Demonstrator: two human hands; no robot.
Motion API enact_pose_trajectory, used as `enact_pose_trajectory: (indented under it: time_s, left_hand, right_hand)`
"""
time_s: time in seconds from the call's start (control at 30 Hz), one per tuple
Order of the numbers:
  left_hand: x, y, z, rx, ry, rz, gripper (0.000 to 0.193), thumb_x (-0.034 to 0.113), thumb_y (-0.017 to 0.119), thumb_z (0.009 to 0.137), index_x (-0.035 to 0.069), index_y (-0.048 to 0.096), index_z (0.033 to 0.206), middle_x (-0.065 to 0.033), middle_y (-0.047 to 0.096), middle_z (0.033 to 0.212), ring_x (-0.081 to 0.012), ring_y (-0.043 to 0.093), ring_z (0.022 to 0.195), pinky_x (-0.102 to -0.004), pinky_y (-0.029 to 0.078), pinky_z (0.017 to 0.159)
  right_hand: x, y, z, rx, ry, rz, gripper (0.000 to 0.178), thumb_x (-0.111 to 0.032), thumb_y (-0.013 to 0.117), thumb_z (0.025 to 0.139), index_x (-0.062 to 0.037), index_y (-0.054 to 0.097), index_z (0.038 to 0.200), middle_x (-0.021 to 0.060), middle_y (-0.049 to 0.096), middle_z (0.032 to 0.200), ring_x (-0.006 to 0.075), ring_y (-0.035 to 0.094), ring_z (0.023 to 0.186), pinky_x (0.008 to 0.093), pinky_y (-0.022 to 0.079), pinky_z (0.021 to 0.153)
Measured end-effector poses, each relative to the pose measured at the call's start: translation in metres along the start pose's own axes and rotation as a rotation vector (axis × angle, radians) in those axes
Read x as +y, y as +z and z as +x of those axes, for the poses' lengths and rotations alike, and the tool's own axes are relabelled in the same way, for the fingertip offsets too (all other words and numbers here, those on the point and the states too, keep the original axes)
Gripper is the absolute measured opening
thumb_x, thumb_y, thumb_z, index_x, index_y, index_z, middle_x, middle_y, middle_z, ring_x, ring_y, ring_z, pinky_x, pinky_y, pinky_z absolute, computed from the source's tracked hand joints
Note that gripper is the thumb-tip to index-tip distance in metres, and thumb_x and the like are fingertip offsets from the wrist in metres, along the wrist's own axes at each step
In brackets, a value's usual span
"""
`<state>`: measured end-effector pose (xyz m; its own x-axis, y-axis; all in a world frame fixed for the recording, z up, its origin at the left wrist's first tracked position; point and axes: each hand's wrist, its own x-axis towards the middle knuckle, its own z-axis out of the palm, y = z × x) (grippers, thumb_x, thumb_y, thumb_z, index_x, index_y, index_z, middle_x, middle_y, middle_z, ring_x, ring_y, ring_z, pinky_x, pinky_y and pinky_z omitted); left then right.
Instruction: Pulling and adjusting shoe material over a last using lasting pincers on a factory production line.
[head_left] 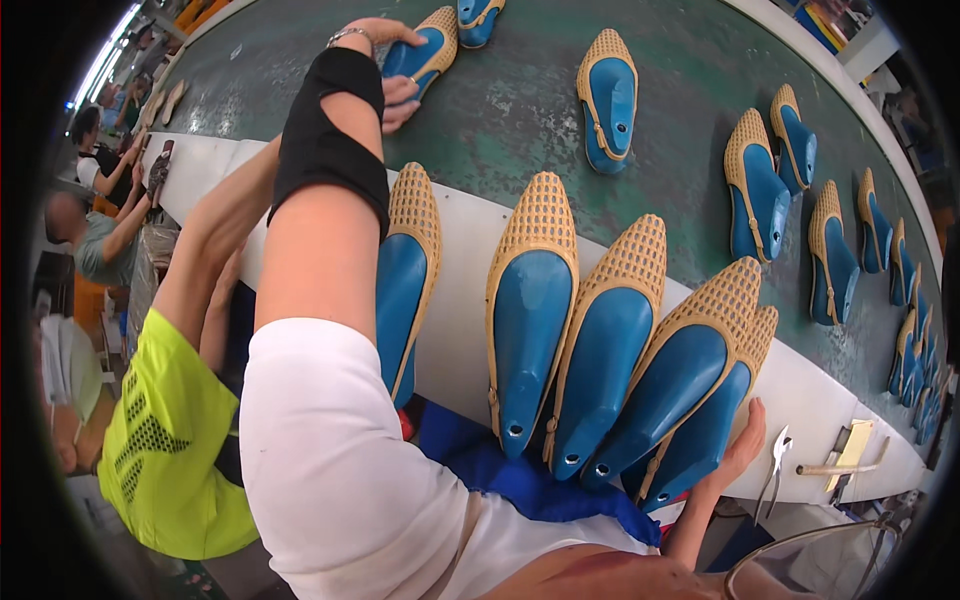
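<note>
At the top left, my left hand (372, 32), with a bracelet at the wrist, closes on a tan woven slingback shoe (441, 45) fitted over a blue shoe last (424, 58). A co-worker's hand (400, 104) touches the same shoe from below; that arm passes behind mine. At the lower right, my right hand (742, 445) lies beside the outermost shoe (700, 440) of a row near my body, fingers stretched and partly hidden. That row holds several like shoes, including a middle shoe (533, 320) and a left shoe (405, 290), toes pointing away from me.
A worn green conveyor belt (500, 110) carries more lasted shoes, one (608, 100) at the centre and several at the right. Pincers (775, 470) and a hammer-like tool (845, 460) lie on the white ledge (800, 410). A co-worker in a yellow-green shirt (165, 450) stands close at left.
</note>
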<state>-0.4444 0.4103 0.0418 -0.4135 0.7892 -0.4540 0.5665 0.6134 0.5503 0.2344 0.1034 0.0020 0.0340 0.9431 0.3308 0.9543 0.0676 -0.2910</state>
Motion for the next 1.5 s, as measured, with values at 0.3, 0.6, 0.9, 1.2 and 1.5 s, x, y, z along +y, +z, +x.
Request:
enact_pose_trajectory:
  time_s: [0.3,0.6,0.9,1.2,1.5]
  left_hand:
    - [0.000,0.054,-0.058,-0.152,0.062,-0.214,0.055,0.026,0.072,0.066,-0.002,0.057,0.111,-0.0186,0.065,0.101,-0.0281,0.065,0.089,-0.0433,0.052,0.080]
    - [0.063,0.077,-0.146,-0.177,0.387,-0.875,0.038,0.013,0.063,0.076,-0.006,0.054,0.107,-0.0164,0.065,0.092,-0.0237,0.067,0.078,-0.0360,0.057,0.074]
    - [0.182,0.213,-0.410,-0.829,0.540,-1.140,0.021,0.017,0.053,0.090,-0.002,0.060,0.096,-0.0085,0.065,0.079,-0.0150,0.062,0.063,-0.0280,0.054,0.055]
    - [0.230,0.282,-0.486,-0.955,0.716,-0.879,0.049,0.048,0.043,0.092,0.003,0.058,0.106,-0.0032,0.062,0.084,-0.0111,0.057,0.086,-0.0326,0.045,0.079]
    - [0.197,0.227,-0.314,-0.491,0.754,-0.541,0.057,0.049,0.050,0.090,0.002,0.055,0.121,-0.0152,0.060,0.111,-0.0190,0.058,0.098,-0.0292,0.049,0.082]
  right_hand:
    - [-0.001,-0.003,-0.002,0.027,-0.025,0.048,0.051,-0.018,0.057,0.083,-0.0001,0.045,0.129,0.0193,0.046,0.132,0.0352,0.041,0.124,0.0428,0.026,0.105]
    - [0.003,-0.002,0.009,0.203,0.079,0.634,0.052,-0.011,0.056,0.085,0.0029,0.039,0.132,0.0201,0.046,0.132,0.0302,0.045,0.122,0.0409,0.033,0.103]
    - [-0.088,-0.095,0.063,0.063,-0.224,1.555,0.096,-0.024,0.067,0.079,-0.0094,0.000,0.146,0.0288,0.028,0.142,0.0309,0.042,0.124,0.0422,0.039,0.099]
    - [-0.023,-0.104,0.078,-0.151,0.075,1.944,0.075,-0.034,0.068,0.075,-0.0001,0.036,0.134,0.0192,0.053,0.122,0.0312,0.055,0.110,0.0436,0.046,0.093]
    - [0.016,-0.062,0.040,-0.463,0.066,2.752,0.095,-0.052,0.066,0.070,0.0015,0.027,0.139,0.0295,0.034,0.133,0.0514,0.041,0.118,0.0566,0.045,0.092]
